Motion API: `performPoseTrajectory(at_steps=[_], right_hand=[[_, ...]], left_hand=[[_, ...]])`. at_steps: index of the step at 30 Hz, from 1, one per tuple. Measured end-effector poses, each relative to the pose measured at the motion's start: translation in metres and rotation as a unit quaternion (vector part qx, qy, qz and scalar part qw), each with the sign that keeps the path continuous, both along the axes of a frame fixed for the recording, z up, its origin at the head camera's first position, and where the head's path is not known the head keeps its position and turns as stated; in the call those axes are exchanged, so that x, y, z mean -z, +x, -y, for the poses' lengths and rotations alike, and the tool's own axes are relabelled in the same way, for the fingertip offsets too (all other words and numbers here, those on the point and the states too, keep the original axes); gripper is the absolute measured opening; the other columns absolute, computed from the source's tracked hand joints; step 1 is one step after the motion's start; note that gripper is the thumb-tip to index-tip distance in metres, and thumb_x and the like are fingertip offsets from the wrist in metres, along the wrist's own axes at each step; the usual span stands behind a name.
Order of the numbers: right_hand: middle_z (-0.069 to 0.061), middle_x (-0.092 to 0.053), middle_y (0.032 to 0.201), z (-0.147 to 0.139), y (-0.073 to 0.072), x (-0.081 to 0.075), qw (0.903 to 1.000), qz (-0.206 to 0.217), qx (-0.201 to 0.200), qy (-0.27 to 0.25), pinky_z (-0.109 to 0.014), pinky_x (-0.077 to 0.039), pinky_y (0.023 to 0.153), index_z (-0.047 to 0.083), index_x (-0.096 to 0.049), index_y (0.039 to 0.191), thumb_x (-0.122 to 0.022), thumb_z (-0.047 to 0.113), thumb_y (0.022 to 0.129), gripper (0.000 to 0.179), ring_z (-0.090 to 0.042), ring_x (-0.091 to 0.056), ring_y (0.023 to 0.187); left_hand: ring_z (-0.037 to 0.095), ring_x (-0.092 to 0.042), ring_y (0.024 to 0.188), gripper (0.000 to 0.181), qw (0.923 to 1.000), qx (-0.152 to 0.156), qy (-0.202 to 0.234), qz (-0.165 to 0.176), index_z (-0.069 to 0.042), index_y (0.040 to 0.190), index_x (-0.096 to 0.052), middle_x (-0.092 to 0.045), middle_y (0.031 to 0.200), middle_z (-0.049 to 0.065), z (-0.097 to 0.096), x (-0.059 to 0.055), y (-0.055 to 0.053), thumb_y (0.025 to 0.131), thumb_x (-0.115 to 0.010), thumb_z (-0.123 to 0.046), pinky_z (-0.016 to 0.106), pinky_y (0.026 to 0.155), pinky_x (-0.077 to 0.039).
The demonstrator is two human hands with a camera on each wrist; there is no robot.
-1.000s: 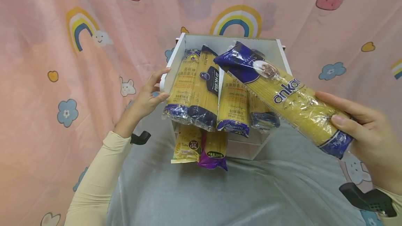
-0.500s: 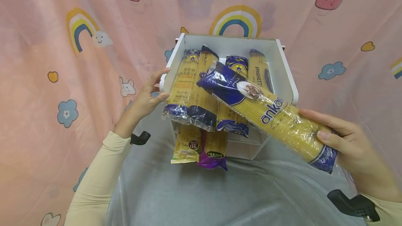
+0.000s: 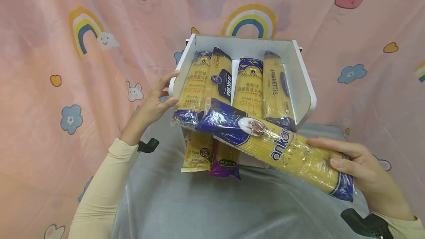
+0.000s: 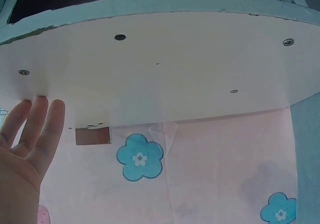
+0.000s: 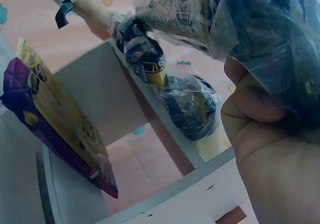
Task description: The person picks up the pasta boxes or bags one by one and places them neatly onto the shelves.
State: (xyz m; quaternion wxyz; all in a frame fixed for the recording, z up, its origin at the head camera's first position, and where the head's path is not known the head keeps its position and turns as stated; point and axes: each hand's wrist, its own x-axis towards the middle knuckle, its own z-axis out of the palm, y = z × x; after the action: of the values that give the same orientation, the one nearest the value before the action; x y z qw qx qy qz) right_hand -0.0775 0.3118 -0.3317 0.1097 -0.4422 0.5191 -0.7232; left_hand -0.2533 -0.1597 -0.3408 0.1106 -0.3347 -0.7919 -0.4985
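Note:
My right hand [image 3: 368, 174] grips the lower right end of a yellow and blue spaghetti pack [image 3: 299, 154] marked "ankara". This pack slants in front of the upper shelf, overlapping the lower ends of other packs in the head view. My left hand [image 3: 156, 99] touches the left side panel [image 3: 182, 71] of a white shelf unit; in the left wrist view its fingers [image 4: 50, 129] reach straight against the panel. Several spaghetti packs lie side by side on the upper shelf, among them a Moli pack [image 3: 250, 87] and a "Spaghetti 5" pack [image 3: 276, 86].
Below, a light yellow noodle pack [image 3: 197, 154] and a purple-ended pack [image 3: 225, 163] stick out of the lower shelf. Grey cloth [image 3: 199, 209] covers the surface under the unit. A pink patterned curtain [image 3: 149, 28] hangs behind.
My right hand has brought the ankara pack down and leftward from over the upper shelf's right side to its front, uncovering the packs on the right. My left hand has stayed put.

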Motion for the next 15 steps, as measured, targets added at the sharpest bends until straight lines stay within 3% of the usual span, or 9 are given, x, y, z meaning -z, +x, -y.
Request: performPoseTrajectory(at_steps=[7, 15], right_hand=[[-0.020, -0.045, 0.152, -0.001, 0.007, 0.004, 0.9995, -0.010, -0.028, 0.002, -0.026, -0.060, 0.084, -0.019, -0.033, 0.143, -0.020, -0.022, 0.092, 0.053, -0.020, -0.065, 0.118], [-0.017, -0.051, 0.148, -0.015, 0.003, 0.018, 0.9984, 0.013, 0.002, 0.056, -0.025, -0.060, 0.080, -0.017, -0.035, 0.144, -0.018, -0.025, 0.092, 0.055, -0.017, -0.067, 0.112]], left_hand=[[0.021, -0.056, 0.105, 0.096, 1.0000, 0.001, -0.004, 0.003, -0.020, 0.151, -0.032, -0.049, 0.138, 0.019, -0.001, -0.001, 0.000, 0.079, -0.055, -0.078, 0.023, 0.083, -0.053], [0.013, -0.055, 0.107, 0.095, 1.0000, -0.003, -0.006, -0.003, -0.018, 0.151, -0.032, -0.050, 0.138, 0.019, -0.001, -0.001, 0.000, 0.080, -0.055, -0.077, 0.031, 0.084, -0.054]])
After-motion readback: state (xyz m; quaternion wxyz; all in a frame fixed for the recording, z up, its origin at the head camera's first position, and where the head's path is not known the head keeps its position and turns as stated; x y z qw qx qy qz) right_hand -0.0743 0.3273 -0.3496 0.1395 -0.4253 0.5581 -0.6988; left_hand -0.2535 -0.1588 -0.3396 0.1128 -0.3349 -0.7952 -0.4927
